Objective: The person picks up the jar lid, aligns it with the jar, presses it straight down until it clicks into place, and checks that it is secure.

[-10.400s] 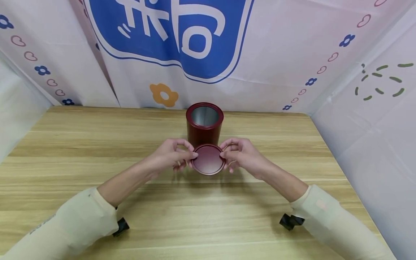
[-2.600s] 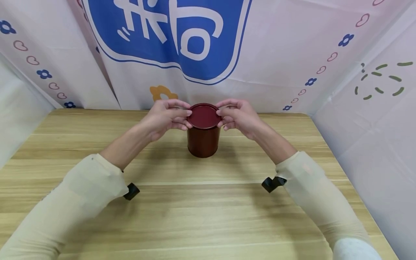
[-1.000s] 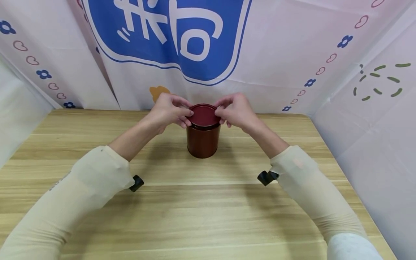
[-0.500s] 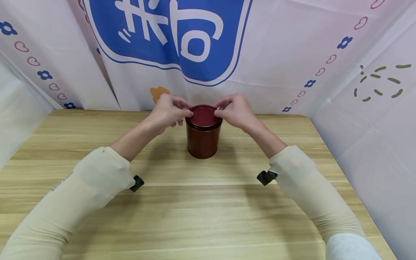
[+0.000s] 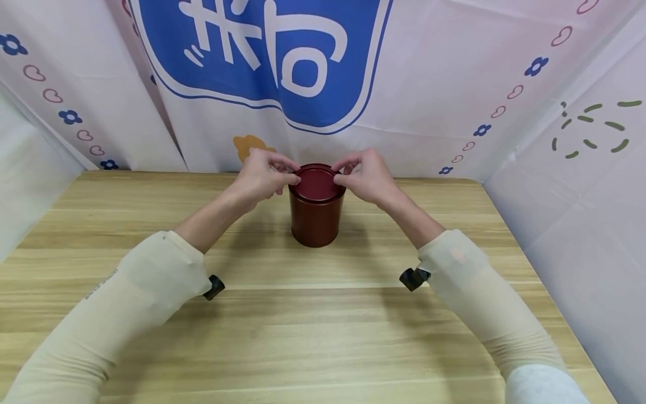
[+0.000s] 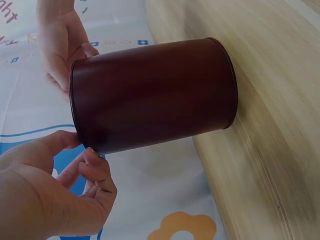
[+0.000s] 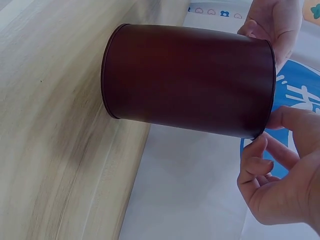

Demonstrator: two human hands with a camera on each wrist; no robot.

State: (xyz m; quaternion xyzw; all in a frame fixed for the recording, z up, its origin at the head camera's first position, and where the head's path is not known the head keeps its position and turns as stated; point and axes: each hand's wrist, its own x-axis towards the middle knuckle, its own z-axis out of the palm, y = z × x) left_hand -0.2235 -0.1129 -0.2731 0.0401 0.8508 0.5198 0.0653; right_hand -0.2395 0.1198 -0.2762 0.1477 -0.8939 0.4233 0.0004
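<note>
A dark red, round metal canister [image 5: 315,221] stands upright near the table's back edge. Its round red lid [image 5: 318,186] lies over the mouth, hiding the inside. At the lid's left edge, my left hand [image 5: 263,177] pinches the rim between thumb and curled fingers. My right hand [image 5: 368,177] does the same on the opposite side. From the left wrist view, the canister's smooth side [image 6: 155,95] fills the middle, with left fingertips [image 6: 94,156] at its top edge. The right wrist view has the right hand [image 7: 280,175] touching that same edge; the lid's top face is out of sight there.
The wooden table [image 5: 323,336] reaches toward me below the arms. Close behind the canister hangs a white cloth [image 5: 419,101] with a blue printed sign. Another pale cloth wall [image 5: 580,196] stands on the right. Small black cameras [image 5: 415,279] hang from both wrists.
Earlier both hands held the lid in front of the uncovered canister. They then brought it back over the mouth, and it has settled lower on the rim. Over the last half second the hands barely moved.
</note>
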